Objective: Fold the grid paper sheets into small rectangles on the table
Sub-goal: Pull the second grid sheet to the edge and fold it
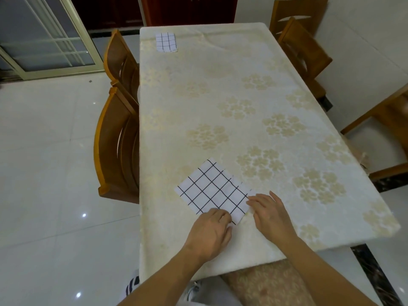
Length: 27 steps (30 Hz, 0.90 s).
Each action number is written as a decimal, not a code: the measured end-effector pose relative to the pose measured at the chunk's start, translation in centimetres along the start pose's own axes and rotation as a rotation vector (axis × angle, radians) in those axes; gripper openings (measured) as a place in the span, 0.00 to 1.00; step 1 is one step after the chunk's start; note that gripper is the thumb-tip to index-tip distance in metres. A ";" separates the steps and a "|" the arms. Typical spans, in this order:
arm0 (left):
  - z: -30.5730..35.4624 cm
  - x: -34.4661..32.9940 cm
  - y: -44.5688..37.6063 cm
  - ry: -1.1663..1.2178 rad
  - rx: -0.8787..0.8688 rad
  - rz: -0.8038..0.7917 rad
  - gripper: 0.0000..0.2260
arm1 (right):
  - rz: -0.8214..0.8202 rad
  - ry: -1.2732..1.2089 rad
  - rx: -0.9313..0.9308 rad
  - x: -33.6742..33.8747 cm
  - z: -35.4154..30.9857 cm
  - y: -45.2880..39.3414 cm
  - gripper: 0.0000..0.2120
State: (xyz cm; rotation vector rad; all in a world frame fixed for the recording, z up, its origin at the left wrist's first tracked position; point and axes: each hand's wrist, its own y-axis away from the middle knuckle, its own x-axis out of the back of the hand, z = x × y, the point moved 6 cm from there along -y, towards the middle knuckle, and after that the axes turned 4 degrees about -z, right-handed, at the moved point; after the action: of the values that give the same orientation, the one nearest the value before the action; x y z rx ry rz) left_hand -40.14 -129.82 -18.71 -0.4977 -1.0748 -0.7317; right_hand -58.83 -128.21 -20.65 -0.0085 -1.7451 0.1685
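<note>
A folded white grid paper sheet (213,189) with black lines lies tilted on the table (242,107), near its front left. My left hand (210,234) rests on the sheet's near corner, fingers curled and pinching its edge. My right hand (271,214) lies flat beside it, fingertips pressing the sheet's right corner. A second, smaller folded grid paper (166,42) lies at the table's far left corner, apart from both hands.
The table wears a cream cloth with gold flower prints. Two wooden chairs (119,133) stand along its left side, and more chairs (302,47) along the right. A white tiled floor (55,173) surrounds the table.
</note>
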 end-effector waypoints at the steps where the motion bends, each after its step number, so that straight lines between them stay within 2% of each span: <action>1: -0.8 0.3 -0.1 -0.019 0.013 0.022 0.11 | 0.010 -0.004 -0.026 -0.2 0.0 -0.2 0.20; 3: -2.9 0.5 -0.4 -0.076 0.049 0.020 0.13 | 0.014 -0.016 -0.076 -0.9 -0.2 -0.8 0.18; 6: -6.3 -0.5 -0.5 -0.181 0.049 -0.119 0.20 | 0.007 -0.017 -0.066 -2.2 -1.4 -1.6 0.13; 11: -9.8 -2.5 -1.5 -0.288 -0.016 -0.268 0.26 | -0.173 0.003 -0.107 -4.9 -3.6 -2.9 0.26; 18: -11.2 -3.3 -3.3 -0.300 -0.026 -0.319 0.27 | -0.323 0.059 -0.283 -7.1 -2.7 -2.5 0.34; 23: -11.0 -3.1 -4.5 -0.310 -0.057 -0.347 0.27 | -0.339 0.081 -0.321 -6.9 -1.8 -3.2 0.35; 27: -11.2 -1.9 -7.1 -0.288 -0.110 -0.292 0.26 | -0.308 0.076 -0.401 -6.5 -1.8 -3.5 0.34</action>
State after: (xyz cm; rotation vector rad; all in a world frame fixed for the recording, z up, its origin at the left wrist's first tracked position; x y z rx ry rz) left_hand -39.24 -141.69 -24.83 -0.5576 -1.4004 -1.0008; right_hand -55.60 -132.12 -26.25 -0.0380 -1.6556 -0.4026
